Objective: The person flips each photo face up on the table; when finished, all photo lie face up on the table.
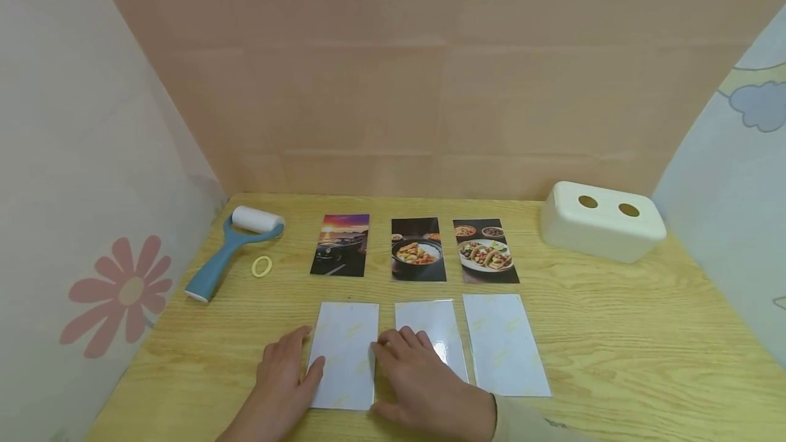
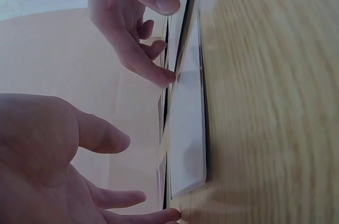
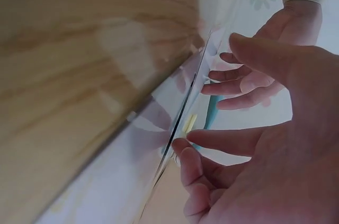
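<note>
Three white rectangular panels lie side by side: a left panel (image 1: pixel 345 357), a middle panel (image 1: pixel 437 319) and a right panel (image 1: pixel 506 346). Faint yellow marks show on the left and right ones; the middle one has a bright glare. My left hand (image 1: pixel 279 377) is at the left panel's left edge, fingers loosely spread, thumb over its face. At that panel's right edge is my right hand (image 1: pixel 424 380), its fingers bent and overlapping the middle panel in the head view. In the left wrist view, a gap shows between left thumb and fingers.
Behind the panels lie a car picture (image 1: pixel 340 245), a rice-dish picture (image 1: pixel 419 251) and a taco picture (image 1: pixel 486 252). To the left are a blue-handled roller (image 1: pixel 224 258) and a pale yellow ring (image 1: pixel 261 266). A white box (image 1: pixel 602 224) with two holes stands back right.
</note>
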Motion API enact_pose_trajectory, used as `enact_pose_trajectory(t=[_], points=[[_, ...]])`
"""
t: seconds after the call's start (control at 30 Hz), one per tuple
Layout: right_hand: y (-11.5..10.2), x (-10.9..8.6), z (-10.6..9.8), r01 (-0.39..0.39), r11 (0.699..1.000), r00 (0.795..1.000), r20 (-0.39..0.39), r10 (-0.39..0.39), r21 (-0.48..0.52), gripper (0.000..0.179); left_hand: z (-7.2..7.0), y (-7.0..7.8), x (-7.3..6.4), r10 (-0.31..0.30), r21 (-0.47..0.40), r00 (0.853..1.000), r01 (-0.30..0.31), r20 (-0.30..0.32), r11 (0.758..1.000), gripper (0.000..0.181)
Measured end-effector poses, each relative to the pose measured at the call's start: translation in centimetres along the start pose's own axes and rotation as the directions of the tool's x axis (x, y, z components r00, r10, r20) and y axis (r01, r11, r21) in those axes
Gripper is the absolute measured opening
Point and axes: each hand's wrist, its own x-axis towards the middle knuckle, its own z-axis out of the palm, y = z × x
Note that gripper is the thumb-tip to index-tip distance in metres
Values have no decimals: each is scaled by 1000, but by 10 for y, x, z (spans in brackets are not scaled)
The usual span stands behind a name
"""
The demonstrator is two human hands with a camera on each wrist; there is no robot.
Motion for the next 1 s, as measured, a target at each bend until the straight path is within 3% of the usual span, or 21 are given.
enact_pose_trajectory(t=[0.5,0.73,1.0], points=[[-5,3,4,-11,996,1000,1,12,-93,71,-1,0,-3,-25,-110,999,28,27,993,54],[-6,5,6,-9,995,1000,8,10,-101,71,-5,4,-4,-94,-193,994,104,61,976,56],[-5,2,7,1,996,1000,-22,-3,-86,60,-7,4,-9,-54,-247,998,47,-24,968,53]])
